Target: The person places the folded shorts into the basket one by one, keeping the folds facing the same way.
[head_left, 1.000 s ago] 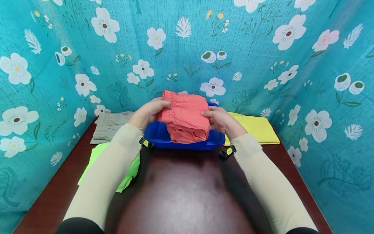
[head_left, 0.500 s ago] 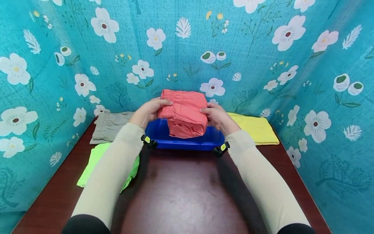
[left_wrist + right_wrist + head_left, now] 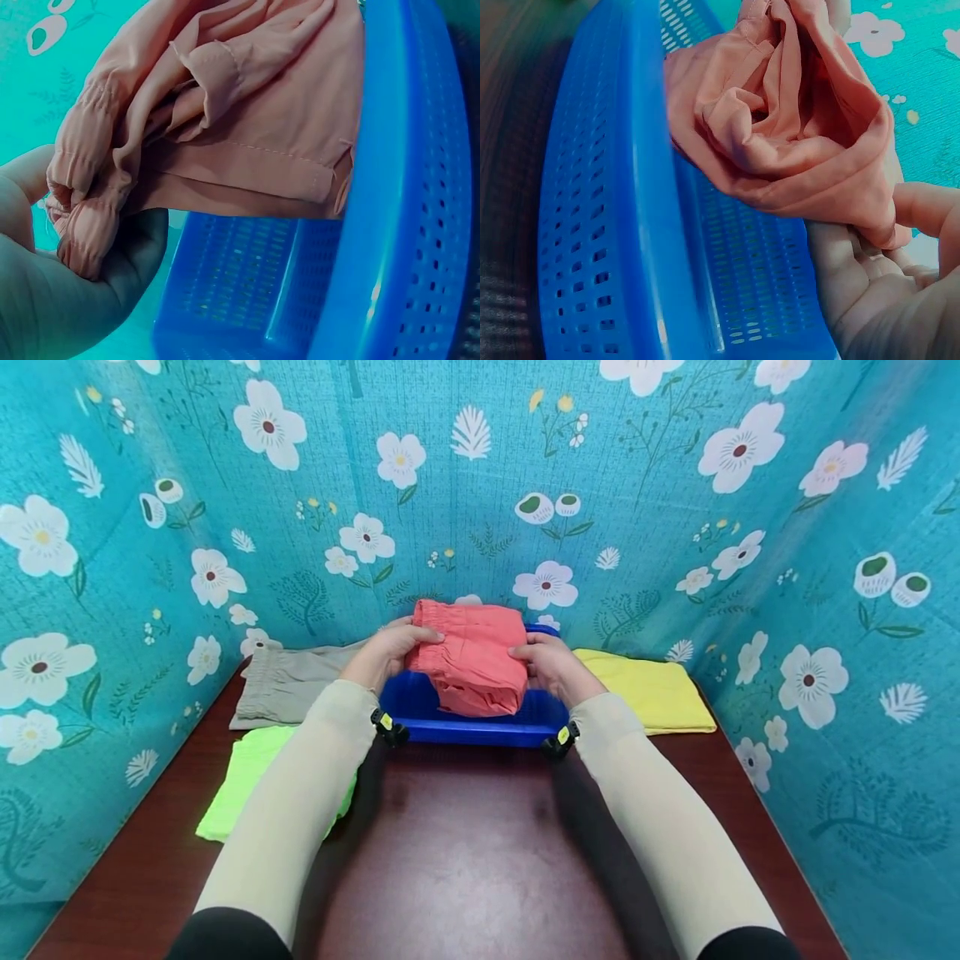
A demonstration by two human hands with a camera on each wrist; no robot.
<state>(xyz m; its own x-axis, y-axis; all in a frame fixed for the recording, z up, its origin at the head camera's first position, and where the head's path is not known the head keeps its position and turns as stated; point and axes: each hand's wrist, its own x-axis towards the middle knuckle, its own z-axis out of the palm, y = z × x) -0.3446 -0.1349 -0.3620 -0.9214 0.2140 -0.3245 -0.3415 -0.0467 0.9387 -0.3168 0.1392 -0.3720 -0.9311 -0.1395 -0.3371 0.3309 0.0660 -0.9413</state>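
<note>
A folded coral pair of elastic-waist shorts (image 3: 480,652) is held over the blue plastic basket (image 3: 480,732). My left hand (image 3: 386,652) pinches the gathered waistband end, thumb on top. At the opposite folded end, my right hand (image 3: 551,662) grips the cloth between thumb and fingers. The left wrist view shows the bunched elastic of the shorts (image 3: 247,142) in the left hand (image 3: 67,277), with the basket's perforated inside below. From the right wrist, loose inner folds of the shorts (image 3: 780,142) hang beside the basket rim (image 3: 649,187), and the right hand (image 3: 900,277) supports them from underneath.
Grey folded pants (image 3: 285,681) lie left of the basket, with a neon green folded garment (image 3: 247,781) nearer, partly under the left forearm. A yellow folded garment (image 3: 652,693) lies to the right. Flowered teal cloth (image 3: 480,485) walls the dark red table (image 3: 472,843) on three sides.
The coral shorts rose slightly, then came down a little toward the basket. My right hand has shifted left with them, and both hands keep their hold.
</note>
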